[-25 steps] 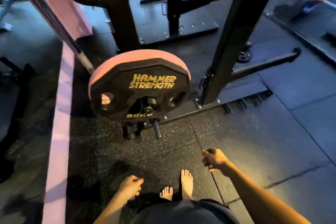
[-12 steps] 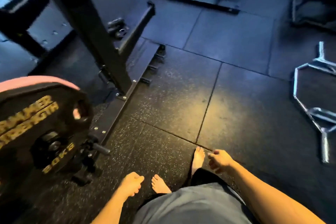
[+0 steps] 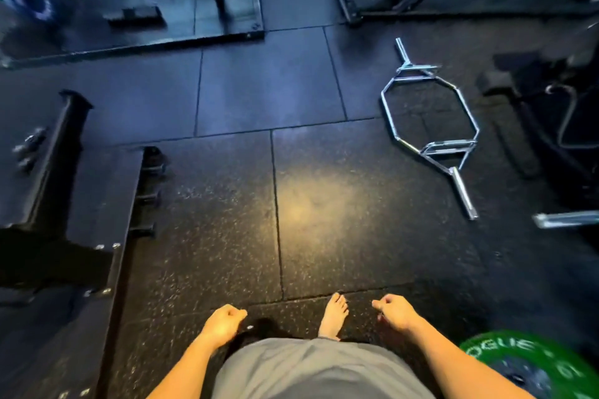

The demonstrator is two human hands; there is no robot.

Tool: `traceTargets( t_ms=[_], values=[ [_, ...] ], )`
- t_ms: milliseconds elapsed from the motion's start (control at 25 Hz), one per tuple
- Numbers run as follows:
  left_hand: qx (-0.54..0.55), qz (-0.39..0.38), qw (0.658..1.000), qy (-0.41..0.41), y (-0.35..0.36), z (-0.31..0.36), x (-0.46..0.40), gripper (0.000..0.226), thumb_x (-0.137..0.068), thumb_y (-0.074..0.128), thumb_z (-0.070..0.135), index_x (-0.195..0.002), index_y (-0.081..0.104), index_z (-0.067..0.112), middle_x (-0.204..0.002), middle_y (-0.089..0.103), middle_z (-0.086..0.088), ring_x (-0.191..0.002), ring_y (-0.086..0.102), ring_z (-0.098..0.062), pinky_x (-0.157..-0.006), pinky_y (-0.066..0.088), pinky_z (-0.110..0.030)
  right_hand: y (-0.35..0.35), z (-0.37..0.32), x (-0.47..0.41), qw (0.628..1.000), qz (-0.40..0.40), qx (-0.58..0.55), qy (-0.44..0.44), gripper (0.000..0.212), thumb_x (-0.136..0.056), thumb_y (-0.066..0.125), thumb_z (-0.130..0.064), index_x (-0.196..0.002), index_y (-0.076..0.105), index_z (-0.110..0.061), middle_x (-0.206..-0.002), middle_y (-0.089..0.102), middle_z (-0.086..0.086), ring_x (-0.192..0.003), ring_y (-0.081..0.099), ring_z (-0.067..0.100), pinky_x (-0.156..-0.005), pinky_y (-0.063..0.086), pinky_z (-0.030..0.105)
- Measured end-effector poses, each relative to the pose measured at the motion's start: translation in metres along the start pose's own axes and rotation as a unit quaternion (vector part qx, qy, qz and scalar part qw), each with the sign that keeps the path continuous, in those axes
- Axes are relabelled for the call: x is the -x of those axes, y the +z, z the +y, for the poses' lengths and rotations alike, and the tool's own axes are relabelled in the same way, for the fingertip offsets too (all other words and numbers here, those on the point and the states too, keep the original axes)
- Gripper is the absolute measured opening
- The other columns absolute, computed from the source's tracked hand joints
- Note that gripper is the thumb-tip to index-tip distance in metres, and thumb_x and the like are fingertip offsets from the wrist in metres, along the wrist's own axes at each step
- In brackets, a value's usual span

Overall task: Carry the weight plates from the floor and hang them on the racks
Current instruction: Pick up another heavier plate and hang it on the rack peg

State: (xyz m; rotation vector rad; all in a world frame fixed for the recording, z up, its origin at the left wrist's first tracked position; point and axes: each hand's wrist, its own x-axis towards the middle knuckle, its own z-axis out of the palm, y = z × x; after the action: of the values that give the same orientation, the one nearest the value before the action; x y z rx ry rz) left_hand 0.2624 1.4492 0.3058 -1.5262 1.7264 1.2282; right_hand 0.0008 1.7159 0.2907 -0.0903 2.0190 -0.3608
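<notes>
Fingers (image 3: pixel 238 314) of both hands are loosely curled, nothing held; the green plate (image 3: pixel 531 366) (rigid, judged heavy) is best gripped two-handed at its rim.

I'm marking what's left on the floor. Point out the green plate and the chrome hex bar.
green plate (image 3: pixel 505 355), head view, on its green rim by the lettering.
chrome hex bar (image 3: pixel 387 108), head view, on the frame's left side.
</notes>
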Motion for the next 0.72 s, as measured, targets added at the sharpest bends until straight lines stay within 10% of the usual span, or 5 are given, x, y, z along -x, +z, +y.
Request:
traceTargets(
  t_ms=[320,720],
  values=[
    [-0.006,-0.03,1.0,0.006,-0.022,0.173,-0.078,0.034,-0.098,0.056,0.018,-0.065,0.048,0.015,-0.071,0.053,-0.009,-0.07,0.046,-0.016,-0.068,0.035,-0.029,-0.128,-0.061,-0.082,0.995,-0.017,-0.079,0.06,0.028,-0.098,0.055,-0.024,-0.073,0.05,-0.012,-0.064,0.057,0.01,-0.051,0.052,0.022,-0.045,0.039,0.024],
    [0.02,-0.036,0.999,0.035,-0.175,0.422,-0.234,0.029,-0.1,0.05,0.012,-0.071,0.049,0.013,-0.063,0.053,-0.005,-0.051,0.046,-0.013,-0.052,0.036,-0.025,-0.311,-0.301,-0.232,0.997,0.039,-0.065,0.009,0.026,-0.096,0.059,-0.023,-0.075,0.053,-0.009,-0.078,0.061,0.016,-0.073,0.055,0.025,-0.064,0.04,0.032]
  ],
)
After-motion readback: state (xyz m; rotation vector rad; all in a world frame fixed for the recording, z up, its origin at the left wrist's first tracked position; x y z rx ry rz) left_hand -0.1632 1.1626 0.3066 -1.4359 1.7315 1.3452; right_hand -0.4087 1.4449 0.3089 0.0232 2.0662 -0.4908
